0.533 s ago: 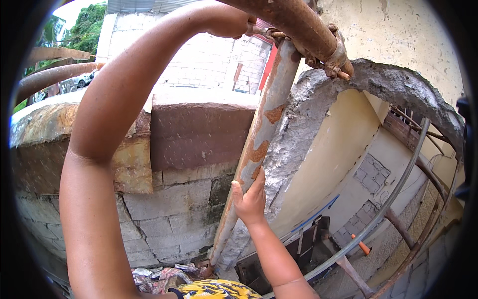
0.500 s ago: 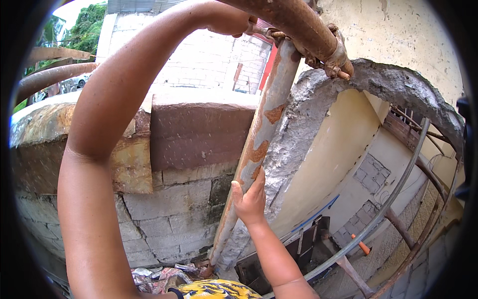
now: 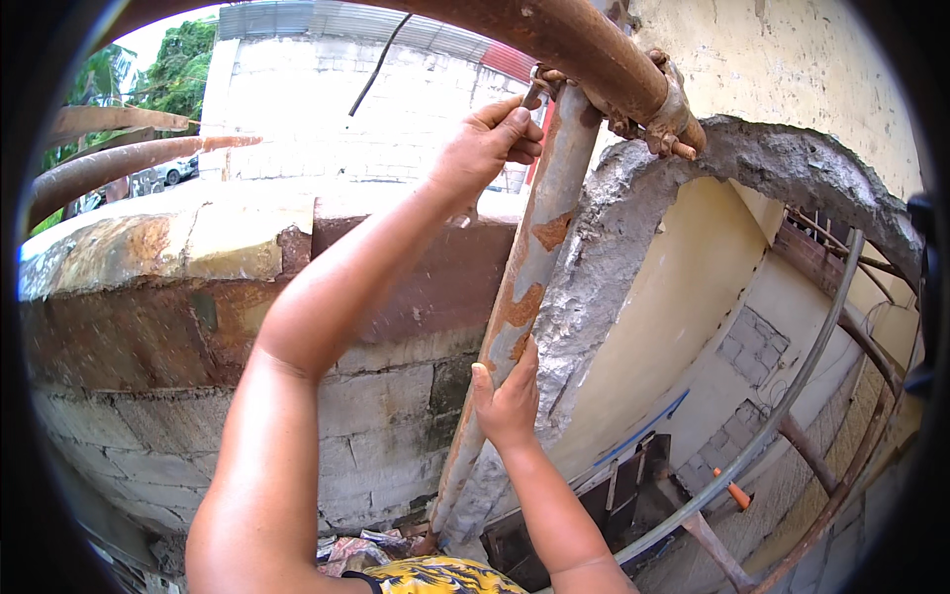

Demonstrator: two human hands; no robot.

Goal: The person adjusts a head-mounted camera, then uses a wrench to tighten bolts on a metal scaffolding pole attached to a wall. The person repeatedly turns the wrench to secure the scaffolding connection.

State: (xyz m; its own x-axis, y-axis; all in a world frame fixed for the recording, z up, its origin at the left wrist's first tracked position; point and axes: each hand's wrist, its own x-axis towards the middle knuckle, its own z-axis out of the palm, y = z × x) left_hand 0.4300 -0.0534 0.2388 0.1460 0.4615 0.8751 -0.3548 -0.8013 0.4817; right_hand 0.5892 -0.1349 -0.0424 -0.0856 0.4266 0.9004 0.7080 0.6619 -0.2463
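A rust-patched upright scaffold pipe (image 3: 539,267) leans slightly in front of a broken concrete edge. Across its top runs a thicker-looking rusty pipe (image 3: 554,40), with a corroded scaffold clamp (image 3: 673,104) where they meet. My left hand (image 3: 495,144) is closed on a wrench (image 3: 533,96). Its upper end meets the clamp's bolt on the left side of the joint, and what looks like its other end shows below my wrist. Lower down, my right hand (image 3: 508,401) grips the upright pipe, thumb on the left and fingers on the right.
To the left stands a block wall (image 3: 386,436) capped with rusty metal sheet (image 3: 129,337). A jagged hole in the concrete (image 3: 614,238) opens on the right. Curved-looking metal bars (image 3: 792,406) cross the lower right, above a lower level with an orange object (image 3: 732,490).
My left hand has swung down from above the joint to below it, turning the wrench downward. My right hand stays on the pipe; the view has shifted slightly.
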